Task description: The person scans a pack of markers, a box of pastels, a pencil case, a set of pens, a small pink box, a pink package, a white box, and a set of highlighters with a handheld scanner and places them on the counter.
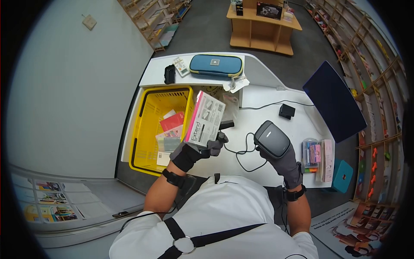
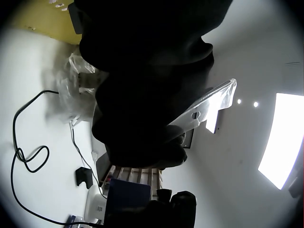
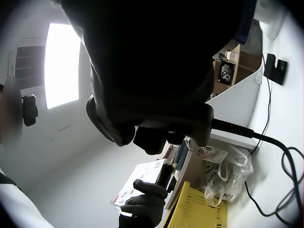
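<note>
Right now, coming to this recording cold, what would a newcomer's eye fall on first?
Most likely the yellow basket, at the left end of the white counter. By its right side, the left hand grips a white box with a pink edge. Farther right, the right hand holds a black device.

Tilted white box [image 1: 205, 120], black corded device [image 1: 272, 140]

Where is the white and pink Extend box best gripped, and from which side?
Probably by the near end of the box, coming from the person's side, as the left hand does: that end of the flat-sided box points toward the body, and gripping there leaves most of the printed face uncovered.
</note>
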The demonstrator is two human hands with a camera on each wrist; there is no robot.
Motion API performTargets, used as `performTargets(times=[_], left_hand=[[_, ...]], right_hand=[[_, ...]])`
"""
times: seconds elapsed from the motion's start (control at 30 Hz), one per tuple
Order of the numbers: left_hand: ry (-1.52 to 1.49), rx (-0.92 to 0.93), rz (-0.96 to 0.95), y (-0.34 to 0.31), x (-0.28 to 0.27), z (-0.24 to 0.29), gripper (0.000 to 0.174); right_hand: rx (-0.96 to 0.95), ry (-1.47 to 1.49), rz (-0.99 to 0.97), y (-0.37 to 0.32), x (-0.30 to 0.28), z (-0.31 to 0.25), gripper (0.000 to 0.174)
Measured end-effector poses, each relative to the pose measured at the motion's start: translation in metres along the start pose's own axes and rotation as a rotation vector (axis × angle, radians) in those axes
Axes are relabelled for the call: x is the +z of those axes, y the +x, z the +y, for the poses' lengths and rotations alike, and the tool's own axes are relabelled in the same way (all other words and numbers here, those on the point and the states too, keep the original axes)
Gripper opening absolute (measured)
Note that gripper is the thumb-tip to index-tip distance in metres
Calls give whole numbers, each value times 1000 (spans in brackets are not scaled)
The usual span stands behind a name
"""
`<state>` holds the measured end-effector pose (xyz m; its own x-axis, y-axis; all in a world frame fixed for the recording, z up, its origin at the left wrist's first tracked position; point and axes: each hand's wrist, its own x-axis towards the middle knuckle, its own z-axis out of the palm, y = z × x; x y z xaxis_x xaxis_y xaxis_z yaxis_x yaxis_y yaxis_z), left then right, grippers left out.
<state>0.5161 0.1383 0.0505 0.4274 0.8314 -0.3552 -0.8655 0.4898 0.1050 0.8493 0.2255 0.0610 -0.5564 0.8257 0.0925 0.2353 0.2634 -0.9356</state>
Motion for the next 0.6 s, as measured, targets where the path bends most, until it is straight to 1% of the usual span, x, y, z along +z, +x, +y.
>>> performTargets(times=[0.1, 0.13, 0.23, 0.27, 0.3, 0.37, 0.5, 0.53, 0.6], left_hand=[[202, -26, -69, 4, -14, 2, 75], [200, -29, -71, 6, -19, 3, 75], [199, -180, -270, 10, -29, 5, 72], [197, -182, -270, 9, -29, 2, 72], [203, -162, -213, 9, -29, 0, 74], [214, -122, -99, 8, -29, -5, 84], [294, -103, -46, 7, -9, -12, 89], [294, -103, -46, 7, -9, -12, 89], [252, -109, -110, 8, -11, -13, 79]], right_hand=[[60, 89, -36, 2, -2, 1, 42], [63, 86, -34, 3, -3, 0, 42], [-41, -19, 20, 5, 1, -9, 42], [-38, -20, 20, 6, 4, -10, 42], [-18, 10, 33, 8, 8, -11, 36], [21, 67, 59, 9, 12, -11, 24], [-22, -62, 62, 8, 13, -9, 22], [-22, -62, 62, 8, 12, -8, 22], [54, -37, 53, 7, 11, -7, 22]])
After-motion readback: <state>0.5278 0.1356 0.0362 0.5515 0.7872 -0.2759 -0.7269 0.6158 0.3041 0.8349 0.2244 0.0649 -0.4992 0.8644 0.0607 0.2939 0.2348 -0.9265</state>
